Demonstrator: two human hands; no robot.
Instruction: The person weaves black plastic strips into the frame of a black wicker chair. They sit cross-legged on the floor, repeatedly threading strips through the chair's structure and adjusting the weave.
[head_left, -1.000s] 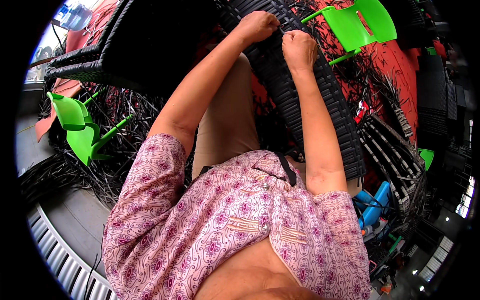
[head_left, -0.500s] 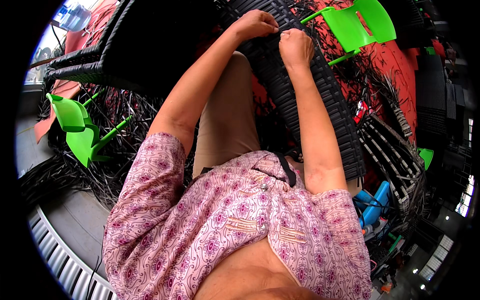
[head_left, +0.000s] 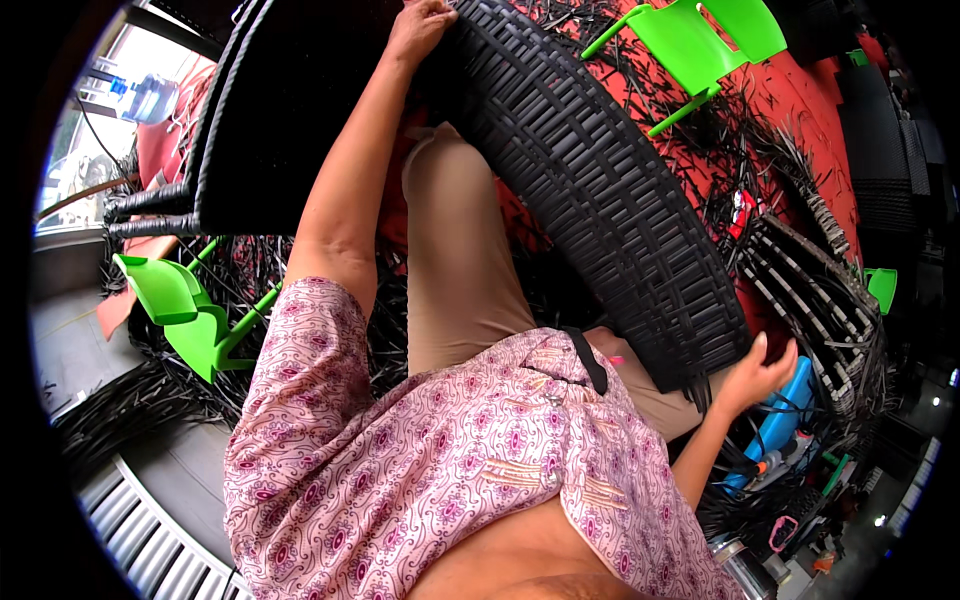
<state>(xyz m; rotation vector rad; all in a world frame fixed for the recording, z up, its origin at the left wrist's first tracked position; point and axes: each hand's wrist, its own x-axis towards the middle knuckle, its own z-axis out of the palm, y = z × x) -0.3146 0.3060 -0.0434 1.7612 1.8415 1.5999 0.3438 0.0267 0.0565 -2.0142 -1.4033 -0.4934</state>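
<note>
A long, curved black panel of woven wicker strips (head_left: 600,190) slants across my lap, from the far middle to my right knee. At its far left edge, the fingers of my left hand (head_left: 420,28) are curled closed on the rim. My right hand (head_left: 757,376) is beside the panel's near right corner, its thumb and fingers apart with nothing visible between them. Loose strip ends hang from the near edge by my right wrist.
Green plastic chairs stand at far right (head_left: 695,45) and left (head_left: 190,310). Black strip offcuts (head_left: 140,400) litter the red floor covering (head_left: 810,130). A partly wrapped frame (head_left: 810,300) and a blue plastic object (head_left: 780,420) lie to my right. A dark wicker piece (head_left: 155,212) stands left.
My hands, together on the panel's far part before, are now apart. The left moved left along the far edge; the right came back to the near right corner. The panel shows more fully.
</note>
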